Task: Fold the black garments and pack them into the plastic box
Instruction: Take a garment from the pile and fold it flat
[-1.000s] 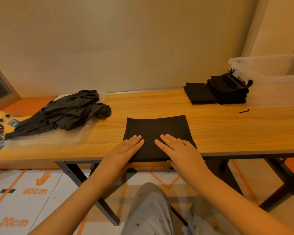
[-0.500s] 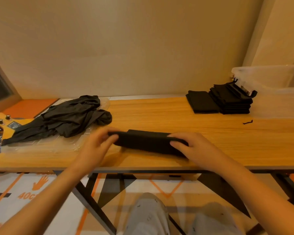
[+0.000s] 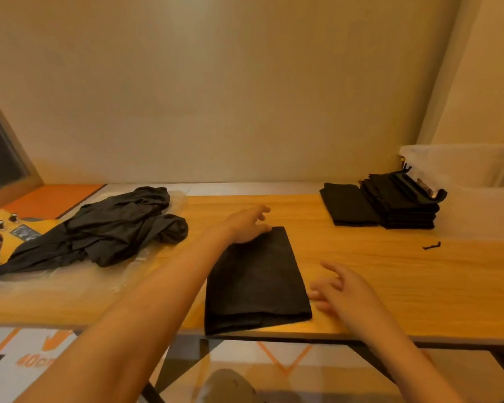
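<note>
A folded black garment (image 3: 256,282) lies flat on the wooden table (image 3: 390,274), long side running away from me, near the front edge. My left hand (image 3: 249,223) rests at its far left corner, thumb on the cloth, fingers apart. My right hand (image 3: 344,289) hovers just right of the garment's near right corner, fingers spread, holding nothing. A pile of unfolded black garments (image 3: 105,228) lies at the left on clear plastic. A stack of folded black garments (image 3: 402,202) and a single folded one (image 3: 348,206) sit at the far right, beside the clear plastic box (image 3: 472,181).
A small black scrap (image 3: 431,245) lies on the table right of centre. A yellow device with knobs (image 3: 9,228) sits at the far left edge. A wall runs close behind the table. Below the front edge are table legs and a marked floor.
The garment was flat under both palms, then lifted and folded between the hands; now it lies narrower and turned lengthwise. Both hands have let go and my right hand has drawn off to the right.
</note>
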Demonstrator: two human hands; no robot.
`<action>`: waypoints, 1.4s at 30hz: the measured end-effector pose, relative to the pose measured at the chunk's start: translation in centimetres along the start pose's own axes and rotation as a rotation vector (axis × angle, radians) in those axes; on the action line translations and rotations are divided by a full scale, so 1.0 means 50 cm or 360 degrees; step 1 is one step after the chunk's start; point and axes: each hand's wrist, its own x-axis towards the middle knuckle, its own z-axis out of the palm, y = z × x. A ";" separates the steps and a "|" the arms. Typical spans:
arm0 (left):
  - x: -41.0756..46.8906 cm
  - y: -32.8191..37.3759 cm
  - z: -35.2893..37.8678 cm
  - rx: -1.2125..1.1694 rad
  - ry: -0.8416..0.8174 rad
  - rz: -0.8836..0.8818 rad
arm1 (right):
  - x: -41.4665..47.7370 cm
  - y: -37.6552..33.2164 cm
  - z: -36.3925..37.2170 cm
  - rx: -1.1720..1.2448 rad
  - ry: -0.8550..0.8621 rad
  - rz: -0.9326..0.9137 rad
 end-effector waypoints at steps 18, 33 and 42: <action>-0.364 -0.093 0.166 0.0350 0.0358 0.0074 | 0.057 0.012 0.168 -0.1639 -0.0424 -0.0988; -0.398 -0.129 0.121 -0.0128 0.0288 0.0054 | 0.034 0.018 0.164 -0.1232 -0.0591 -0.1351; -0.397 -0.132 0.122 -0.0111 0.0275 0.0133 | 0.014 0.024 0.150 -0.1101 -0.0584 -0.1253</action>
